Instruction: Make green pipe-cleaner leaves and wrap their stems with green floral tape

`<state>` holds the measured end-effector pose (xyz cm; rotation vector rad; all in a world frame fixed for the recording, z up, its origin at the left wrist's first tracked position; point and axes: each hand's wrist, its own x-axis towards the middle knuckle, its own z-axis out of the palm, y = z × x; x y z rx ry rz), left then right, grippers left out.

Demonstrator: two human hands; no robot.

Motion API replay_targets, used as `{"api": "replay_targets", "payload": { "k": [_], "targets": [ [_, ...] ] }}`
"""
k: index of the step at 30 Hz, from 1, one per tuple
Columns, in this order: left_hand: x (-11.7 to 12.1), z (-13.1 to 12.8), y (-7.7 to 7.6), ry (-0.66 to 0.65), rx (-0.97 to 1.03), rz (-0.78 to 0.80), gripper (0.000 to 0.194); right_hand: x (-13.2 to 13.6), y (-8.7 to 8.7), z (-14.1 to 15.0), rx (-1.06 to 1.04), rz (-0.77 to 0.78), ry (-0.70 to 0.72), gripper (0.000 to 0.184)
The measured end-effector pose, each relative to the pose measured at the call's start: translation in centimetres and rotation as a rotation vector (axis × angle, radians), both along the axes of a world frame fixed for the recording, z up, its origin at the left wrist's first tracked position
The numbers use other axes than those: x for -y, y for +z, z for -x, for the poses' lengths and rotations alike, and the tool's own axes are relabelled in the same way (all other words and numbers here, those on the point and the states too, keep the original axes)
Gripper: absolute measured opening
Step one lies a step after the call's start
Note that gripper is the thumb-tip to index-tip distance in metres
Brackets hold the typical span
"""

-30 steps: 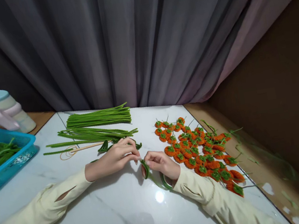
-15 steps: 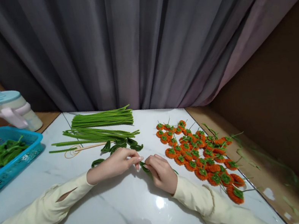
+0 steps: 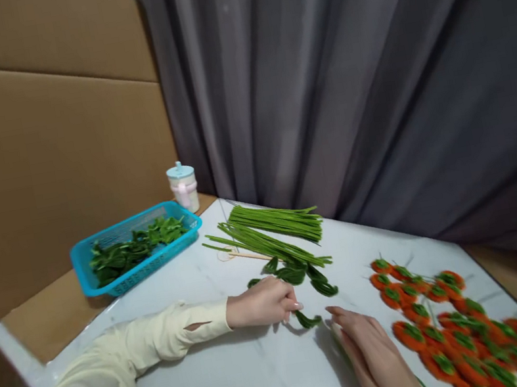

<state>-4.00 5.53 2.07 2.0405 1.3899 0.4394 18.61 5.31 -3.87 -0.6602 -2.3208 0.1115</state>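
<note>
My left hand (image 3: 264,304) rests on the white marble table (image 3: 232,385), fingers curled and pinched on the end of a green pipe-cleaner leaf (image 3: 307,320). My right hand (image 3: 374,351) lies flat just right of it, fingers stretched out towards that leaf, with a green strand showing under the palm. Several more bent green leaves (image 3: 297,274) lie just beyond my left hand. Behind them are bundles of straight green pipe cleaners (image 3: 274,227) and a thin wooden stick (image 3: 249,255). Both arms wear cream sleeves.
Several orange pipe-cleaner flowers with green centres (image 3: 443,334) cover the table's right side. A blue basket of green leaves (image 3: 136,250) stands at the far left, a small lidded jug (image 3: 183,187) behind it. Grey curtain and brown board panels back the table.
The view has swung left and the table now sits lower right. My right hand has opened and flattened on the table; my left hand still pinches the green leaf.
</note>
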Motion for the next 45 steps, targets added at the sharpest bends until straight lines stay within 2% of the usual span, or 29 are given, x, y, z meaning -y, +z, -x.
{"api": "replay_targets", "payload": {
  "k": [3, 6, 9, 13, 15, 17, 20, 21, 22, 23, 26, 27, 29, 32, 34, 35, 37, 40, 45],
  "targets": [
    [1.1, 4.6, 1.9, 0.195, -0.08, -0.152, 0.02, -0.4, -0.6, -0.2, 0.016, 0.02, -0.012, 0.024],
    [2.3, 10.5, 3.9, 0.431, -0.156, -0.287, 0.025, -0.7, -1.2, -0.3, 0.03, 0.033, -0.024, 0.026],
    [3.9, 16.2, 5.2, 0.644, -0.231, -0.368, 0.027, -0.8, -1.4, -0.3, 0.027, 0.039, -0.027, 0.027],
    [6.6, 21.5, 5.2, 0.907, -0.489, -0.389, 0.025, -0.8, -1.3, 0.0, 0.012, 0.056, -0.043, 0.026],
    [7.7, 23.2, 4.6, 0.943, -0.604, -0.372, 0.027, -0.6, -1.0, 0.2, 0.003, 0.069, -0.062, 0.026],
    [8.2, 24.3, 4.1, 0.911, -0.627, -0.357, 0.035, -0.2, -0.7, 0.4, -0.027, 0.08, -0.082, 0.024],
    [8.2, 25.2, 3.9, 0.962, -0.787, -0.182, 0.035, 0.3, -0.1, 0.7, -0.098, 0.14, -0.119, 0.023],
    [8.1, 25.2, 4.0, 0.933, -0.807, -0.126, 0.034, 0.5, 0.2, 0.6, -0.137, 0.171, -0.148, 0.023],
    [7.9, 24.9, 4.3, 0.963, -0.846, -0.098, 0.033, 0.6, 0.5, 0.6, -0.176, 0.211, -0.186, 0.024],
    [7.7, 24.5, 4.6, 0.978, -0.891, -0.143, 0.031, 0.6, 1.0, 0.4, -0.211, 0.261, -0.227, 0.024],
    [7.3, 21.6, 5.6, 0.954, -0.845, -0.498, 0.038, 0.5, 2.4, -0.4, -0.28, 0.414, -0.313, 0.026],
    [7.0, 20.2, 5.7, 0.917, -0.763, -0.601, 0.043, 0.4, 2.8, -0.8, -0.274, 0.463, -0.32, 0.027],
    [6.3, 17.1, 5.2, 0.639, -0.54, -0.661, 0.051, 0.3, 3.2, -1.5, -0.177, 0.545, -0.307, 0.03],
    [4.8, 12.5, 2.5, 0.287, -0.283, -0.609, 0.053, 0.6, 2.7, -2.1, -0.048, 0.532, -0.253, 0.03],
    [3.5, 10.1, 0.3, 0.126, -0.275, -0.514, 0.039, 1.0, 1.9, -2.2, 0.018, 0.488, -0.194, 0.027],
    [2.9, 9.2, -0.8, 0.089, -0.283, -0.495, 0.035, 1.3, 1.4, -2.1, 0.04, 0.465, -0.166, 0.027],
    [1.5, 8.0, -2.2, 0.052, -0.272, -0.464, 0.035, 1.7, 0.6, -1.8, 0.063, 0.448, -0.134, 0.027],
    [-0.3, 7.2, -3.0, 0.018, -0.217, -0.369, 0.035, 1.9, 0.1, -1.5, 0.033, 0.509, -0.141, 0.018],
    [-0.9, 5.8, -2.8, 0.067, -0.149, -0.195, 0.033, 1.5, 0.2, -1.9, -0.086, 0.86, -0.133, 0.014]
  ]
}}
